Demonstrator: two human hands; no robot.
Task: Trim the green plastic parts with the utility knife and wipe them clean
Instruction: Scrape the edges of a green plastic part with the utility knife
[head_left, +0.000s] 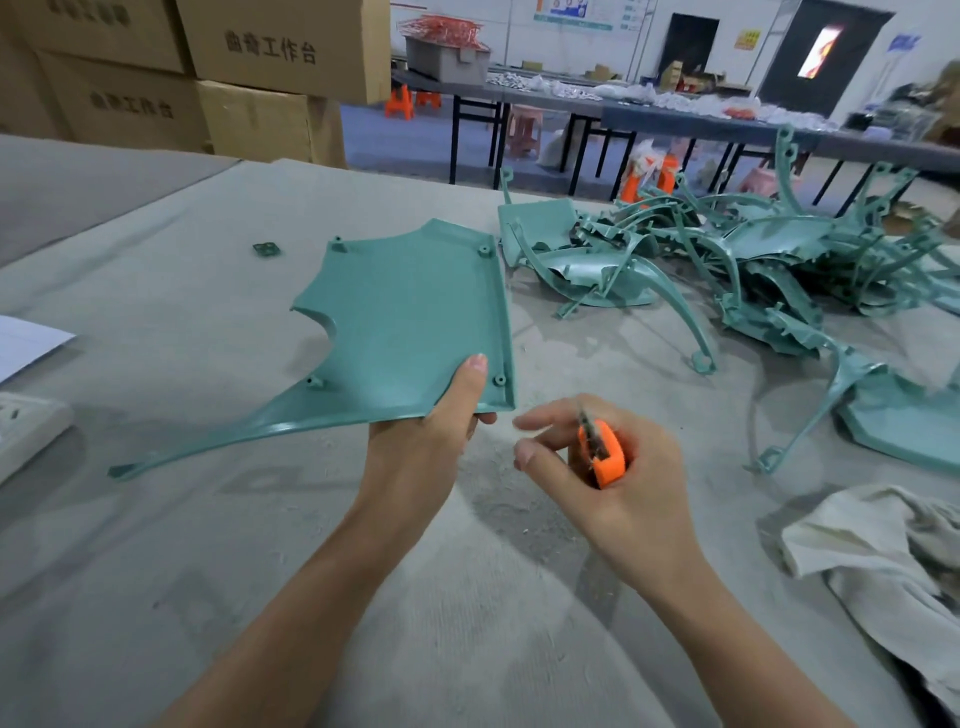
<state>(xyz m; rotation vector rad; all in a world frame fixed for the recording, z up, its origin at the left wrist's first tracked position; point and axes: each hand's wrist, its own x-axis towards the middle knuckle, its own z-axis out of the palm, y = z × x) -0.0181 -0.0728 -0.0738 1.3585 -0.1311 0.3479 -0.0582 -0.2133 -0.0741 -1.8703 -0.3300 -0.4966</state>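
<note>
My left hand (431, 421) pinches the near right corner of a flat green plastic panel (405, 322), thumb on top, and holds it above the table. The panel has a long thin tail running down to the left. My right hand (613, 467) grips an orange utility knife (605, 452) just right of that corner, blade end pointing up, index and middle fingers stretched toward the panel. A heap of green plastic parts (727, 260) lies at the right. A crumpled off-white rag (883, 540) lies at the near right.
The grey cloth-covered table (208, 519) is strewn with shavings. A small green scrap (266, 249) lies far left; a white sheet (26, 343) and a white block (26, 431) sit at the left edge. Cardboard boxes (260, 67) are stacked behind.
</note>
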